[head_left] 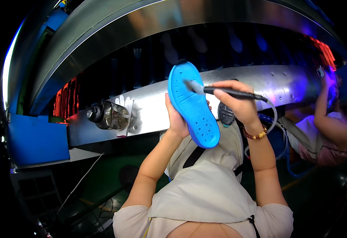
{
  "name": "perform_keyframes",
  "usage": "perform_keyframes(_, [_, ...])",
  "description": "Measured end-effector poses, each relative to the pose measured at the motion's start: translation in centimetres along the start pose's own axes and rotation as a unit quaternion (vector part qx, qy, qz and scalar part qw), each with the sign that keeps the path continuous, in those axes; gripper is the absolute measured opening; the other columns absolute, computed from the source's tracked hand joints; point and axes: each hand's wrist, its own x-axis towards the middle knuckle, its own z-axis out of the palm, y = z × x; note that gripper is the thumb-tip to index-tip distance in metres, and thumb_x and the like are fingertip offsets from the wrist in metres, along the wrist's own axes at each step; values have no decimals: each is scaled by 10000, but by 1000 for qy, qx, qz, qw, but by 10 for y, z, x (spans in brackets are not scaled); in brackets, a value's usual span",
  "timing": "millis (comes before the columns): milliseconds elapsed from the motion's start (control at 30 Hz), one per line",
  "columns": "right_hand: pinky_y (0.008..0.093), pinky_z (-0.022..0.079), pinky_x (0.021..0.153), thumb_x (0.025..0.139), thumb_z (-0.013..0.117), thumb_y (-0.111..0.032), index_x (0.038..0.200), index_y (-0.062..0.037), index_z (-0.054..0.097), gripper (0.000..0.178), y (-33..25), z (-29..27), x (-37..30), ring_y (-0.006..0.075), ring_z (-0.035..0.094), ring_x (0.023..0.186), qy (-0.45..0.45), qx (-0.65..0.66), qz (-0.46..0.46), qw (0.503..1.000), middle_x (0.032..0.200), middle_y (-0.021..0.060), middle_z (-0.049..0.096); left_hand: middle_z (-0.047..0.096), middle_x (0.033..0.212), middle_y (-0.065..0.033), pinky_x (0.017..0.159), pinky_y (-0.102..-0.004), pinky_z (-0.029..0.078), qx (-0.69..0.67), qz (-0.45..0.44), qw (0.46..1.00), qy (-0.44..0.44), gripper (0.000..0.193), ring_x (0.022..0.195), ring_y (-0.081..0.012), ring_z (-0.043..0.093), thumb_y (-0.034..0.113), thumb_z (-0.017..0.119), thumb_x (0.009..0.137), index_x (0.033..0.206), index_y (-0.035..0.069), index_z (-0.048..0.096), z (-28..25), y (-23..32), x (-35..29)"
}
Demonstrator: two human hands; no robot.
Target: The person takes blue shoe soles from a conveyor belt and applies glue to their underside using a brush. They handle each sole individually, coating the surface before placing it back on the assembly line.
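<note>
My left hand (175, 119) holds a blue shoe sole (193, 105) upright from behind, its dotted inner face turned toward me. My right hand (239, 101) grips a black brush tool (231, 93) with a tube trailing from its rear end. The brush's pale bristle tip touches the upper part of the sole. A beaded bracelet (256, 135) sits on my right wrist. Both hands are raised in front of a long metal machine ledge (149, 111).
A clear bottle with a dark cap (108, 115) lies on the ledge beside a white glove (126, 104). A dark round object (225, 115) sits behind my right hand. Another person (328, 123) works at the far right. A blue panel (36, 139) is at left.
</note>
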Motion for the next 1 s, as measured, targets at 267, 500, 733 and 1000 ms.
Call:
perform_keyframes(267, [210,472,662,754,617,-65,899,39,628,178,7,-11,-8,94,585,711,-104,211,39,971,814,94,641,532,1045,-170,794,-403,464,-6,17,1000,6,866,927,-276,549,706,65,771,1191,30,407,15,4,-9])
perform_keyframes(500, [212,475,653,713,650,-74,880,11,646,187,2,-12,-20,105,601,704,-195,96,-6,976,805,109,648,569,978,-169,783,-374,470,-1,18,995,-98,898,860,-263,574,728,41,748,1167,36,432,19,7,-7])
perform_keyframes(733, [213,478,638,705,654,-71,870,8,644,183,0,-13,-20,122,618,708,-169,-13,-64,983,767,104,649,562,919,-187,711,-382,491,79,90,984,-131,902,788,-270,577,764,102,717,1127,34,438,19,9,1])
perform_keyframes(1000, [264,487,665,685,651,-33,865,-4,644,183,6,-14,-23,174,624,720,-169,-21,-120,978,814,124,647,568,846,-210,665,-406,479,-25,201,976,-83,966,733,-297,574,808,95,668,1088,16,455,25,14,7])
